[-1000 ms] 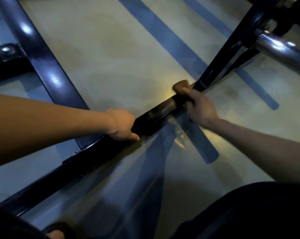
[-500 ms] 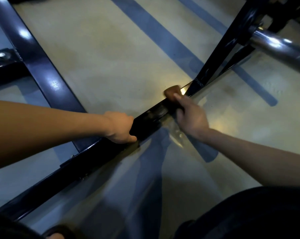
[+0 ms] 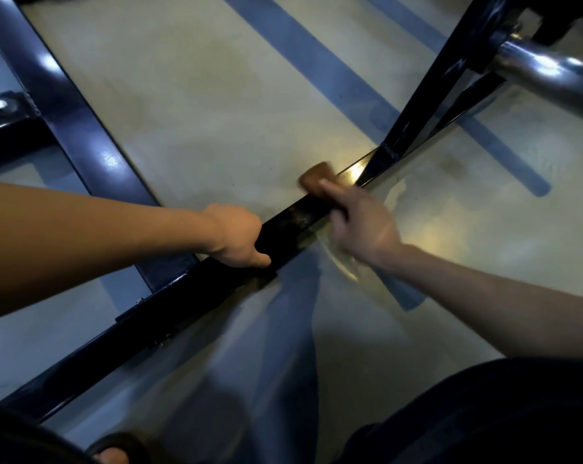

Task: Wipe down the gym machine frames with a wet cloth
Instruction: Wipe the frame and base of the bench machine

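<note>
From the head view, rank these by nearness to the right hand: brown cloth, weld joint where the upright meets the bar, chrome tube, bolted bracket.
From the right hand:
1. Brown cloth, under its fingertips.
2. Weld joint, just beyond the cloth.
3. Chrome tube, upper right.
4. Bolted bracket, far left.

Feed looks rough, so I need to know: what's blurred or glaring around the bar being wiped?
Head view: the right hand and brown cloth are motion-blurred; the left hand gripping the bar is sharper. A yellow glare spot sits on the bar beside the cloth, and the floor shines below. Corners are dark.
</note>
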The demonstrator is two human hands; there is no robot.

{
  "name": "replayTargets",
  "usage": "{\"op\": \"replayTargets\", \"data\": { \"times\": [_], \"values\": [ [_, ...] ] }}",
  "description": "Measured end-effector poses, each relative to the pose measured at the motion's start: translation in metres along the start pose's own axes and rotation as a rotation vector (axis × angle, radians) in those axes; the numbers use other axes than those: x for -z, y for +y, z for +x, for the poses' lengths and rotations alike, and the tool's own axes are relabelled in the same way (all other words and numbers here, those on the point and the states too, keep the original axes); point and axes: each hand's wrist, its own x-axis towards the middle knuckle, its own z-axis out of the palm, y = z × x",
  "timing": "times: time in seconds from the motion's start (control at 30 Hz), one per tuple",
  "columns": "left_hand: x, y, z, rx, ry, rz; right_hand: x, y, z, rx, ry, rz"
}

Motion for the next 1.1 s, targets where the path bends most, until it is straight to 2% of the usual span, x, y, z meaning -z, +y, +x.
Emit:
{"op": "replayTargets", "data": {
  "times": [0.07, 0.13, 0.17, 0.27, 0.33, 0.43, 0.5, 0.57, 0.63, 0.67, 0.77, 0.8, 0.87, 0.93, 1.0, 1.07, 1.1],
  "values": [
    [0.003, 0.000, 0.001, -0.010, -0.002, 0.001, -0.010, -0.014, -0.021, 0.218, -0.108, -0.072],
    [0.003, -0.001, 0.001, -0.009, -0.004, 0.000, -0.004, 0.004, -0.021, 0.335, -0.078, -0.196],
    [0.002, -0.001, 0.001, -0.008, -0.004, -0.001, 0.005, 0.021, -0.013, 0.272, -0.032, -0.219],
    [-0.006, -0.004, -0.001, -0.003, -0.011, -0.025, 0.035, 0.068, 0.015, -0.145, 0.076, -0.225],
    [-0.009, -0.006, -0.002, 0.000, -0.001, -0.038, 0.039, 0.072, 0.022, -0.242, 0.090, -0.224],
    [-0.007, -0.005, -0.001, -0.003, -0.001, -0.048, 0.012, 0.026, 0.001, -0.119, 0.080, -0.122],
    [-0.004, -0.004, 0.002, -0.013, -0.007, -0.044, -0.010, -0.007, -0.020, 0.076, -0.009, -0.067],
    [-0.004, -0.004, 0.004, -0.022, -0.016, -0.042, -0.020, -0.016, -0.033, 0.317, -0.107, -0.140],
    [-0.005, -0.005, 0.005, -0.018, -0.021, -0.052, -0.010, 0.007, -0.023, 0.439, -0.093, -0.253],
    [-0.006, -0.005, 0.004, -0.016, -0.023, -0.058, -0.001, 0.022, -0.014, 0.386, -0.059, -0.276],
    [-0.009, -0.007, 0.001, -0.010, -0.023, -0.072, 0.026, 0.051, 0.011, -0.063, 0.055, -0.232],
    [-0.009, -0.007, -0.001, -0.009, -0.021, -0.072, 0.029, 0.052, 0.015, -0.157, 0.059, -0.227],
    [-0.008, -0.006, -0.003, -0.016, -0.008, -0.065, 0.022, 0.028, 0.010, -0.188, 0.023, -0.241],
    [-0.006, -0.004, -0.004, -0.032, 0.005, -0.052, 0.001, -0.004, -0.009, -0.027, -0.033, -0.211],
    [-0.003, -0.003, -0.003, -0.045, 0.008, -0.036, -0.016, -0.021, -0.028, 0.219, -0.142, -0.203],
    [-0.004, -0.005, -0.003, -0.045, -0.001, -0.053, -0.016, -0.011, -0.029, 0.439, -0.179, -0.292],
    [-0.004, -0.005, -0.004, -0.043, -0.003, -0.060, -0.009, 0.005, -0.023, 0.477, -0.159, -0.328]
  ]
}}
